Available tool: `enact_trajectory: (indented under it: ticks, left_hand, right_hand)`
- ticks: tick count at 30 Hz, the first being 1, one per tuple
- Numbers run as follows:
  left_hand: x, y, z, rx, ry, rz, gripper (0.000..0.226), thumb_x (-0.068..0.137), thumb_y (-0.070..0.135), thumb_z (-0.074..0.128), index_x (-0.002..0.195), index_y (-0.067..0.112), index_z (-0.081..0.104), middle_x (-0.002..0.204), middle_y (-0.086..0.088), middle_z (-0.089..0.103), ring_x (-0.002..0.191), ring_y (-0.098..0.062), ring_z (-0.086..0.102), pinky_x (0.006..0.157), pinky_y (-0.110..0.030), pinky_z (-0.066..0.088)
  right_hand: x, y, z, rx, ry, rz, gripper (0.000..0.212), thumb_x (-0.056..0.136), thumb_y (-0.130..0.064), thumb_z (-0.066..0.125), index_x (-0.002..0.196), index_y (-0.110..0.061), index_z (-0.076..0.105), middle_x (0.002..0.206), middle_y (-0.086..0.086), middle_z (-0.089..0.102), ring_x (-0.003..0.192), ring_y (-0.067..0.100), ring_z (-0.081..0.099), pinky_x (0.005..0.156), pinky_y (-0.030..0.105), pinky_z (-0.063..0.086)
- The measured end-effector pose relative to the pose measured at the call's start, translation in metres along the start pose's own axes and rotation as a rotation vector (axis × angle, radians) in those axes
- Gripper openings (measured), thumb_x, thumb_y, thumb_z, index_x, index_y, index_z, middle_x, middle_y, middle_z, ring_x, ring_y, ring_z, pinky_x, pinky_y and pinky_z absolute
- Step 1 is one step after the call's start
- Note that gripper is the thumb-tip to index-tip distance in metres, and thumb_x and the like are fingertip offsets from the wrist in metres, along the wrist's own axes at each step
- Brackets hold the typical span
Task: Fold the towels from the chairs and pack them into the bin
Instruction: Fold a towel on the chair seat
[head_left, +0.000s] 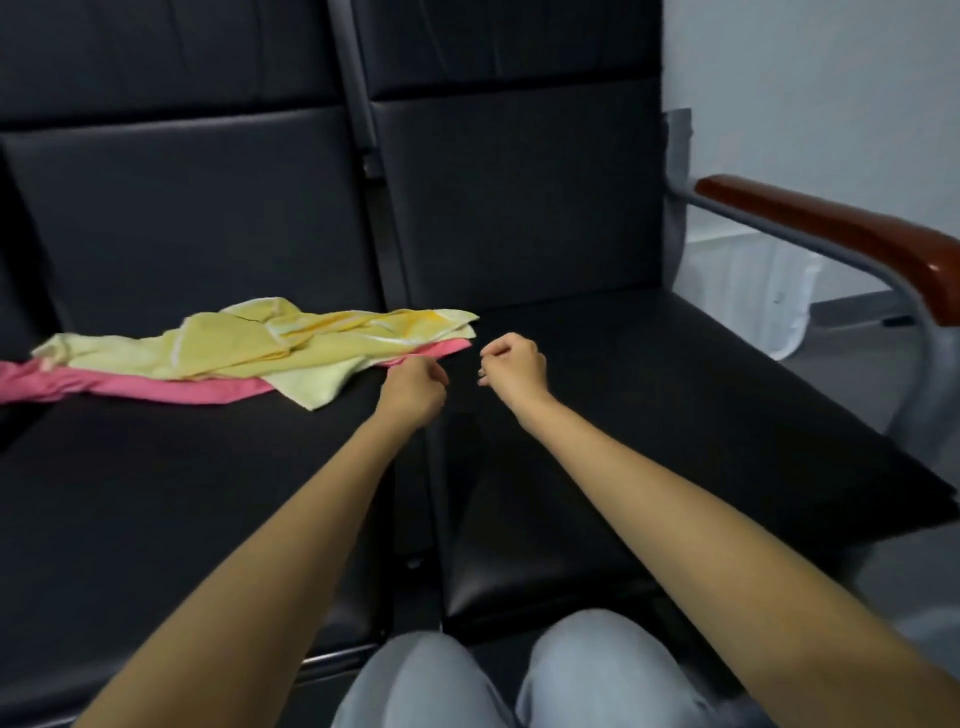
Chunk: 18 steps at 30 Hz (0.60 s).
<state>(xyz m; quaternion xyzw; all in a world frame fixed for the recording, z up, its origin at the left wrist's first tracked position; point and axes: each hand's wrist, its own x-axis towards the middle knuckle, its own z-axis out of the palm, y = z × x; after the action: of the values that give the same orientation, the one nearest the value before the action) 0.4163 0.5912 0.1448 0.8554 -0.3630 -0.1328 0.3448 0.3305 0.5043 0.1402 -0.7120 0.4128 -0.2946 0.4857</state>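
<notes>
Two hands reach forward over the seats. The left hand (413, 387) has its fingers curled right at the near edge of the pink towel (171, 391); I cannot tell whether it pinches the cloth or only touches it. The right hand (514, 366), just beside it, is curled into a loose fist, holds nothing and hovers over the right chair (649, 395).

One pink towel lies spread across the left chair (182, 493). On top of it is crumpled yellow towelling (249, 345), seemingly two pieces, one pale and one brighter with white stripes, though the folds make the count uncertain.

There are two black chairs side by side and one wooden armrest (831, 234). Behind it stands what looks like a white bin (753, 291).
</notes>
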Motion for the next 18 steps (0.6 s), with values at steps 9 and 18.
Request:
enact_trajectory:
  ticks: [9, 18]
  left_hand:
    - [0.083, -0.074, -0.025, 0.295, 0.098, -0.007, 0.035, 0.092, -0.003, 0.039, 0.126, -0.006, 0.048, 0.136, -0.019, 0.042, 0.121, -0.034, 0.045, 0.099, -0.036, 0.037]
    - [0.129, -0.093, -0.027, 0.558, 0.044, 0.014, 0.037, 0.093, 0.004, 0.040, 0.129, 0.007, 0.046, 0.128, -0.017, 0.039, 0.116, -0.036, 0.045, 0.090, -0.042, 0.042]
  right_hand:
    - [0.073, -0.003, 0.095, -0.034, -0.256, 0.003, 0.037, 0.087, 0.003, 0.040, 0.116, -0.012, 0.057, 0.123, 0.011, 0.056, 0.111, 0.028, 0.055, 0.094, 0.040, 0.049]
    - [0.115, 0.009, 0.118, -0.250, -0.413, -0.167, 0.056, 0.090, 0.004, 0.041, 0.142, -0.018, 0.038, 0.128, 0.011, 0.050, 0.108, 0.022, 0.051, 0.082, 0.026, 0.043]
